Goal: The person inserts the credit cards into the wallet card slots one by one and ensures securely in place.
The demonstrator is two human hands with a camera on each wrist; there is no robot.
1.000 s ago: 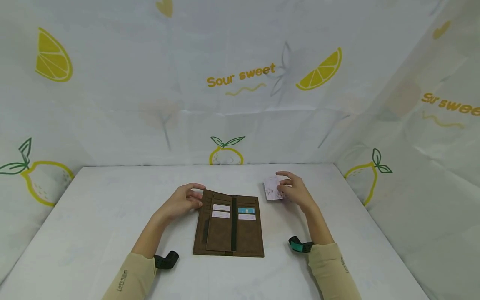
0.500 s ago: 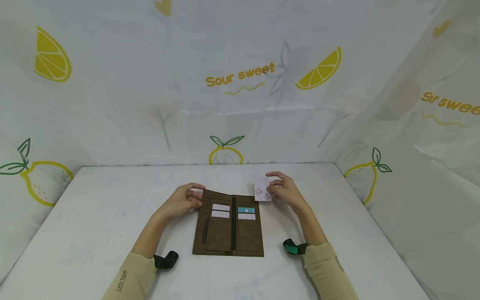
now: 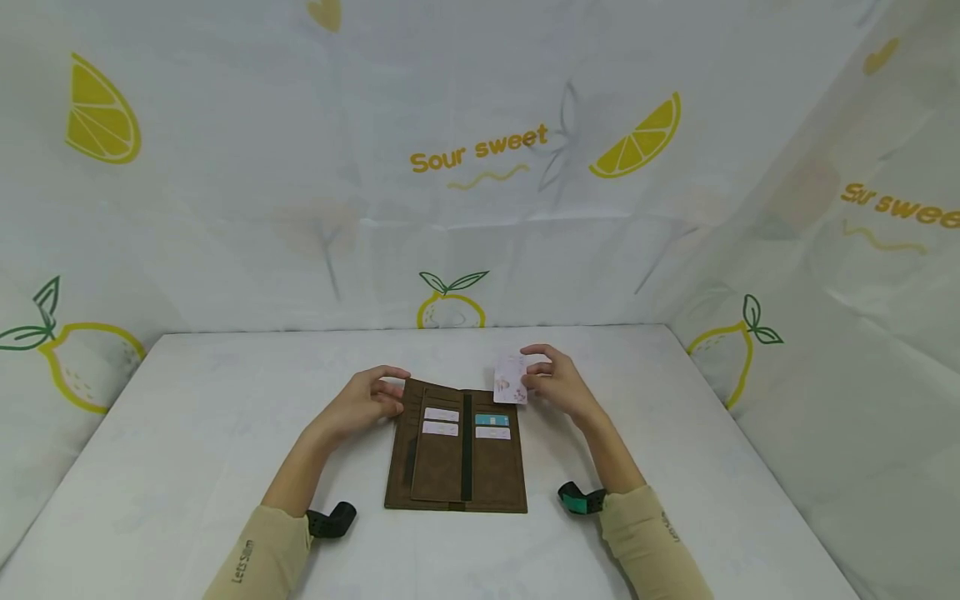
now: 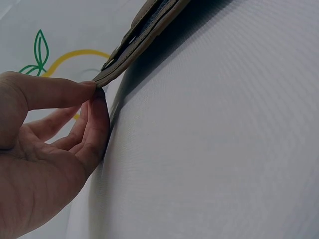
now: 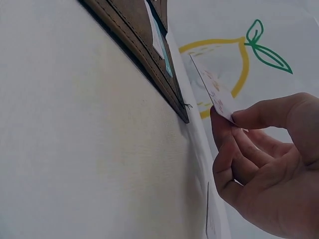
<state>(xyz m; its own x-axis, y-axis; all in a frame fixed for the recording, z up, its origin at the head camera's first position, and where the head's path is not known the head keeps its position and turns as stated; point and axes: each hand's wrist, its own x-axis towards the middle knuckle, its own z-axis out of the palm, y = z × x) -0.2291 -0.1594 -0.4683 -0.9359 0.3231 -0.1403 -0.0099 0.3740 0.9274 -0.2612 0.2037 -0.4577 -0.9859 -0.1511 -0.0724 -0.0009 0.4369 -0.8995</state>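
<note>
A long brown wallet point(image 3: 457, 446) lies open on the white worktop point(image 3: 187, 417), about midway between the left and right edges and nearer the front edge than the back. Four cards show in its slots: two white ones in the left half, a blue one and a white one in the right half.

The left hand point(image 3: 365, 402) pinches the wallet's far left corner between thumb and fingers; the left wrist view shows that corner lifted slightly off the worktop. This grip looks the same as a second ago.

The right hand point(image 3: 558, 385) holds a pale, flower-printed card point(image 3: 512, 379) by its right edge, thumb over curled fingers. A second ago the card was off the wallet's right side, nearer the right edge of the worktop; it has since travelled leftward and now hangs just over the wallet's far right corner, tilted, clear of the slots.

Another card point(image 5: 212, 221) lies flat on the worktop under the right hand.
</note>
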